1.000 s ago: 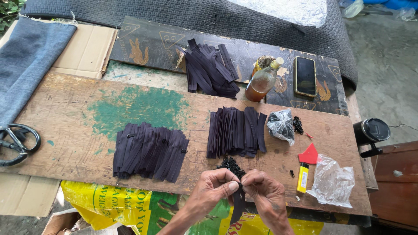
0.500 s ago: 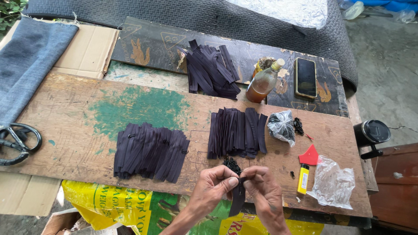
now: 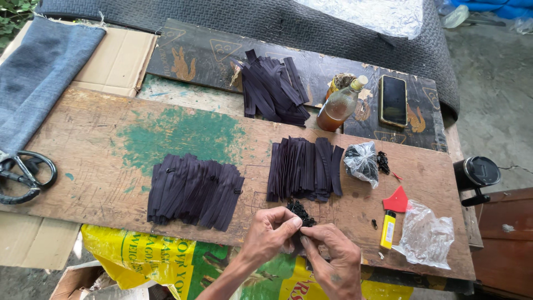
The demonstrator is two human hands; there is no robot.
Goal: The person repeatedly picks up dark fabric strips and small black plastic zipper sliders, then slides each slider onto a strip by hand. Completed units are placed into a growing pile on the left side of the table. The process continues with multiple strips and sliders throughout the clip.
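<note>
My left hand (image 3: 270, 231) and my right hand (image 3: 330, 257) meet at the front edge of the wooden board (image 3: 100, 155). Both pinch one dark strip (image 3: 296, 243), most of it hidden between the fingers. A small heap of tiny black pieces (image 3: 300, 211) lies just beyond the fingertips. Behind it is an upright row of dark strips (image 3: 304, 168). A second row of dark strips (image 3: 194, 190) lies to the left, and a loose pile of dark strips (image 3: 273, 89) sits on the far black board.
An amber bottle (image 3: 340, 105) and a phone (image 3: 393, 100) sit at the back right. A clear bag of black bits (image 3: 361, 162), a red scraper (image 3: 396, 200), a yellow lighter (image 3: 387, 230) and an empty plastic bag (image 3: 426, 236) lie right. Scissors (image 3: 22, 175) lie far left.
My hands have drawn closer together on the strip, and less of it hangs below them. The piles have not moved.
</note>
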